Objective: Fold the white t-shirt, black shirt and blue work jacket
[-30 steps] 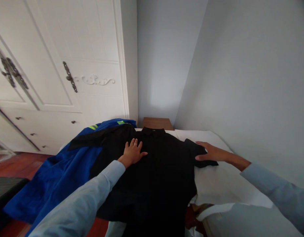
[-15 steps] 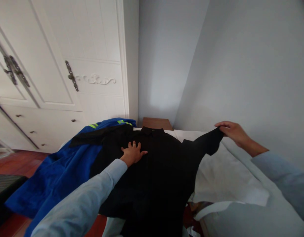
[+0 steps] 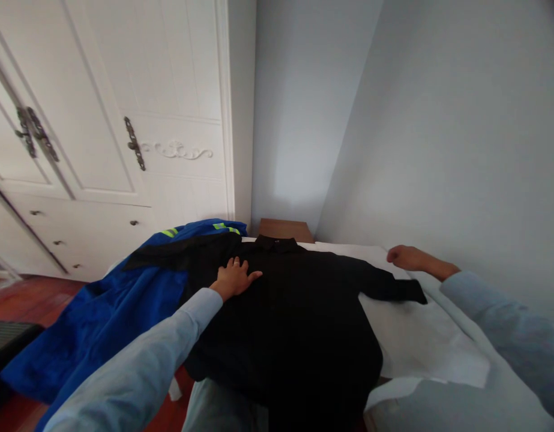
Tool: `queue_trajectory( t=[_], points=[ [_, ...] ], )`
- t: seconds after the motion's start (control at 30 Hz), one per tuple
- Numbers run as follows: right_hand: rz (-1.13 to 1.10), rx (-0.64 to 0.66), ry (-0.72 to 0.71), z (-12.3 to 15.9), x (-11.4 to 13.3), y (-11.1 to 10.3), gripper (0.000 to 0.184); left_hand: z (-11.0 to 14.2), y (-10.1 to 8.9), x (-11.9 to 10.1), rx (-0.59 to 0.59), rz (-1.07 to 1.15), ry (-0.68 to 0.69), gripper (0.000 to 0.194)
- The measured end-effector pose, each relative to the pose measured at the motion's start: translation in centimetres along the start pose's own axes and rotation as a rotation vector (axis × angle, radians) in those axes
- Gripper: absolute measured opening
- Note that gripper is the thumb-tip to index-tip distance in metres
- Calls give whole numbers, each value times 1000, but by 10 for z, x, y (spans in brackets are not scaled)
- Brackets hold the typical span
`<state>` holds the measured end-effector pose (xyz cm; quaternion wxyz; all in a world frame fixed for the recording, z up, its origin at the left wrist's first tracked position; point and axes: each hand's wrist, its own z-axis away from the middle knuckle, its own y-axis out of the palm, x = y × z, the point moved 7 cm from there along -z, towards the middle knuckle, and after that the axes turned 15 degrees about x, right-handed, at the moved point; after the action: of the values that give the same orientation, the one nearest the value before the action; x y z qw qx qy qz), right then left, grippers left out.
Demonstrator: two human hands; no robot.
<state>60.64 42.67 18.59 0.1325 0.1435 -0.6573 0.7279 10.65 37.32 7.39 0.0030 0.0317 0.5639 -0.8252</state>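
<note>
A black collared shirt (image 3: 295,312) lies spread out, its collar at the far end and its lower part hanging toward me. My left hand (image 3: 234,280) rests on the upper chest of the shirt, with its fingers apart and a ring on one of them. Past the end of the right sleeve (image 3: 409,290) is my right hand (image 3: 405,258), above the white cloth. Its fingers are curled closed, and I cannot make out whether anything is in them. The sleeve lies stretched to the right, apart from this hand.
A blue garment (image 3: 101,318) with yellow-green stripes lies under the left sleeve and hangs down. White cloth (image 3: 430,342) is beneath the shirt on the right. Beyond stand a white wardrobe (image 3: 177,72), a brown wooden piece (image 3: 286,229) and grey walls (image 3: 461,120).
My right hand has let go of the sleeve end, which has dropped down and lies straighter. The shirt's lower right side has spread outward. My left hand has shifted slightly left.
</note>
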Motion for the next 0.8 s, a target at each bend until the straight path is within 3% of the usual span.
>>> queue_trajectory(
  t=[0.1, 0.23, 0.37, 0.57, 0.7, 0.8],
  points=[
    [84, 149, -97, -3, 23, 26, 29, -4, -3, 13, -67, -41, -22, 83],
    [251, 264, -299, -3, 82, 57, 37, -9, -2, 24, -111, -52, -34, 83],
    [271, 252, -385, -17, 145, 90, 36, -13, 7, 27, -100, -33, -41, 82],
    [254, 226, -436, -70, 221, 152, 34, -12, 18, 30, -178, -11, -43, 79],
    [286, 207, -475, -100, 259, 189, 48, -12, 22, 32, -238, 4, -55, 73],
    [331, 248, -484, -117, 272, 217, 60, -12, 24, 33, -259, 32, -66, 73]
  ],
)
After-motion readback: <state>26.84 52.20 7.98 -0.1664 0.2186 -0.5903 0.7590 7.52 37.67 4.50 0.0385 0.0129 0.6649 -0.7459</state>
